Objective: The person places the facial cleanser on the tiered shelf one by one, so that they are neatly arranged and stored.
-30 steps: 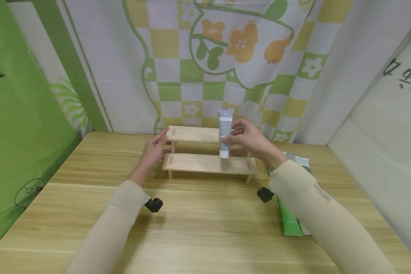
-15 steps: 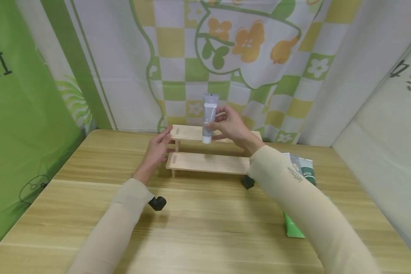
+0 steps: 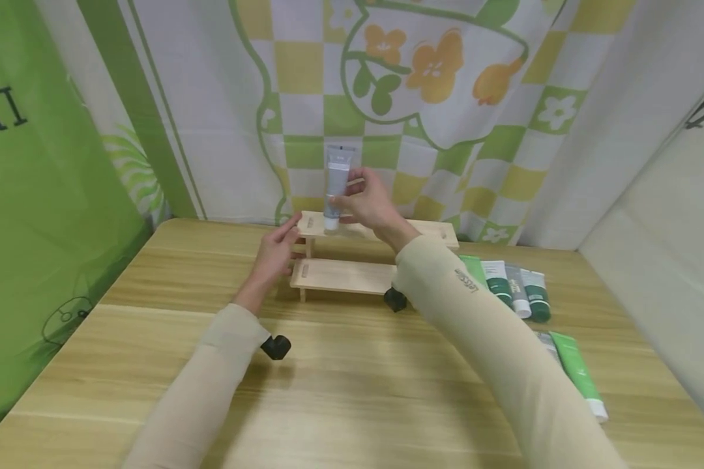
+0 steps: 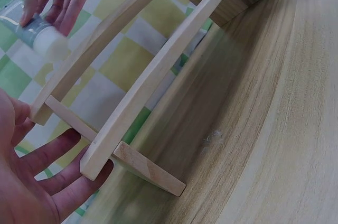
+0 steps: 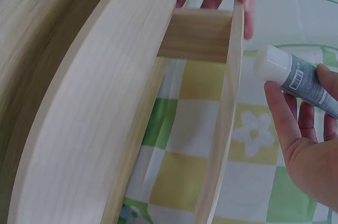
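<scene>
A two-tier wooden display rack (image 3: 343, 275) stands on the table. My left hand (image 3: 273, 255) holds its left end; in the left wrist view the thumb is at the upper shelf and the fingers (image 4: 79, 184) reach round the leg and the lower shelf's end. Thumb and fingers of my right hand (image 3: 372, 203) pinch a grey squeeze tube (image 3: 337, 179), upright with its white cap down, over the left part of the upper shelf. In the right wrist view the tube's cap (image 5: 272, 63) is close beside that shelf, apart from it.
Right of the rack several tubes lie in a row, among them a grey tube (image 3: 517, 290) and a dark green and white one (image 3: 536, 296). Nearer lies a bright green tube (image 3: 577, 374), partly beside my right sleeve. A patterned curtain (image 3: 410, 130) hangs behind the table.
My right hand has carried the grey tube leftward and up, from in front of the rack's right half to over the upper shelf's left part. The left hand stays on the rack.
</scene>
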Demonstrator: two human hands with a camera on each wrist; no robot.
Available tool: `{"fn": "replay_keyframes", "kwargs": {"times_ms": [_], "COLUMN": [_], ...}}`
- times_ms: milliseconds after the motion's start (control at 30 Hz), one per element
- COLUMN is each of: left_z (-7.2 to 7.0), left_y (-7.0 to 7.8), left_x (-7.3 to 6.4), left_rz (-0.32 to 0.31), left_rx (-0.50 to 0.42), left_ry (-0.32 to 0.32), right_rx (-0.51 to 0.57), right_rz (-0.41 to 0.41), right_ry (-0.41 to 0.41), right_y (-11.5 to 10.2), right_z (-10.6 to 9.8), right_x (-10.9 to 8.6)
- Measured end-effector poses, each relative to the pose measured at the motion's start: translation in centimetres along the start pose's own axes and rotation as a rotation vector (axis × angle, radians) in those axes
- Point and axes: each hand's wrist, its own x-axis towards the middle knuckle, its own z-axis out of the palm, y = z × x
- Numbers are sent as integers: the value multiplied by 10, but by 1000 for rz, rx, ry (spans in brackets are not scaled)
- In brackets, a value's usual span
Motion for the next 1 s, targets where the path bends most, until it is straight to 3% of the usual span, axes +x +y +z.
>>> {"fn": "replay_keyframes", "kwargs": {"times_ms": [267,600,1000], "left_z": [-1,4,3], "left_y": [1,0,2], "left_x": [-2,1,0], "left_rz": [2,9,1], "left_rx": [5,-75,-73], "left_ry": [10,16,27], "right_rx": [-38,-155,-169], "right_rz": [-58,-122,-170], "right_ry": [10,69,79], "right_y": [5,14,19], "right_z": [16,29,35], "right_x": [7,11,12]}}
